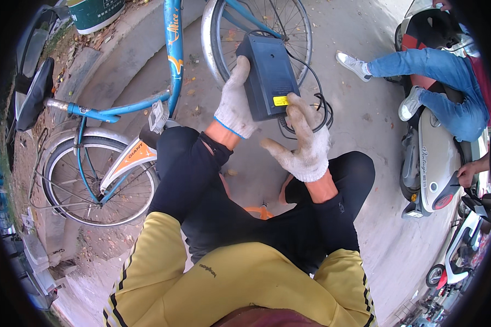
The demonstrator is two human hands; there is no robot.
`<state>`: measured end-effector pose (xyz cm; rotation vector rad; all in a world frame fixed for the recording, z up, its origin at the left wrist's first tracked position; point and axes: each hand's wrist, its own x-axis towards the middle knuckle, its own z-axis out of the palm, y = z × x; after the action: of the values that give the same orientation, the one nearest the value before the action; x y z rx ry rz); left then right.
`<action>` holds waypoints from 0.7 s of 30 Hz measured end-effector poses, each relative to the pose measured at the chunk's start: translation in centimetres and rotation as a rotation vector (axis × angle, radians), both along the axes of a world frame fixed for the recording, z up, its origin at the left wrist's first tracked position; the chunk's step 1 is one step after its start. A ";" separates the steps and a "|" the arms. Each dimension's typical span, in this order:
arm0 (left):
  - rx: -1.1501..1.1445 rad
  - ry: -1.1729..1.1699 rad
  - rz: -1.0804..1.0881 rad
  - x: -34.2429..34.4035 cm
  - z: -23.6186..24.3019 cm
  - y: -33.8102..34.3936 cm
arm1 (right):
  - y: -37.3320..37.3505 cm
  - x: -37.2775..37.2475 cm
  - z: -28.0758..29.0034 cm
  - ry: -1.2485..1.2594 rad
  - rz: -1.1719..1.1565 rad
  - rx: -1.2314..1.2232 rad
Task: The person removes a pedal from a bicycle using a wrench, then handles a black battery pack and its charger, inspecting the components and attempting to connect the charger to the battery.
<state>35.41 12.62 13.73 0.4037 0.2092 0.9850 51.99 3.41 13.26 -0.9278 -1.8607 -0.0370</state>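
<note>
A black battery charger [270, 76], a ribbed box with a small yellow label, is raised in front of me above my knees. My left hand [238, 101], in a whitish work glove, is closed on its left side with the thumb on the face. At the lower right corner, the gloved fingertips of my right hand [305, 143] touch the charger near the label. Loops of its black cable [328, 111] run around those fingers, while the thumb stretches out to the left. The cable's ends are hard to trace.
A blue bicycle [173, 54] stands ahead and to the left, its wheel [305, 32] just behind the charger. On the right, a person in jeans [444, 65] sits on a scooter [436, 158]. A low concrete kerb [131, 49] and a green bucket [95, 13] are at the far left.
</note>
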 end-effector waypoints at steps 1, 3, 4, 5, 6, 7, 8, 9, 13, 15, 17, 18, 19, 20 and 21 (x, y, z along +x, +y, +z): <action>0.027 -0.094 -0.038 -0.1 0.1 0.3 | 0.0 -0.5 -0.5 0.084 0.041 0.005; 0.083 -0.280 -0.115 -0.1 0.4 0.6 | -1.0 -1.5 -0.6 0.192 0.062 -0.099; 0.123 -0.152 -0.047 0.2 0.4 0.8 | -1.3 -1.9 -0.4 0.223 0.053 -0.095; 0.123 -0.164 -0.037 0.3 0.7 0.8 | -1.6 -2.3 0.0 0.255 0.043 -0.093; 0.121 -0.176 -0.033 0.4 1.0 0.5 | -2.1 -2.5 0.4 0.270 -0.003 -0.144; 0.120 -0.187 -0.029 0.5 1.3 0.3 | -2.6 -2.7 0.8 0.286 -0.050 -0.196; 0.115 -0.192 -0.023 0.7 1.6 0.3 | -2.7 -2.9 1.1 0.302 -0.097 -0.248; 0.145 -0.197 -0.057 0.7 1.5 0.6 | -2.6 -3.0 0.9 0.395 -0.120 -0.306; 0.152 -0.123 -0.108 0.4 1.3 1.0 | -1.4 -1.8 1.1 0.639 -0.091 -0.698; 0.117 -0.004 -0.076 0.1 0.4 1.4 | -1.8 -1.8 1.2 0.670 -0.078 -0.786; 0.108 0.033 -0.068 -0.2 -0.6 1.7 | -2.0 -2.0 0.9 0.653 -0.089 -0.753; 0.089 0.116 -0.021 -0.4 -0.5 1.7 | -1.9 -2.1 0.9 0.645 -0.088 -0.735; 0.070 0.199 0.028 -0.5 -0.5 1.6 | -1.9 -2.0 1.1 0.656 -0.091 -0.763; 0.060 0.226 0.056 -0.3 -0.4 1.4 | -1.9 -1.9 1.4 0.667 -0.093 -0.792; 0.053 0.255 0.084 -0.1 -0.2 1.2 | -1.9 -1.9 1.6 0.679 -0.094 -0.818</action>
<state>35.26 13.84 13.53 0.5730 0.4342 1.0222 50.09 1.52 14.90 -1.3537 -1.1653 0.9278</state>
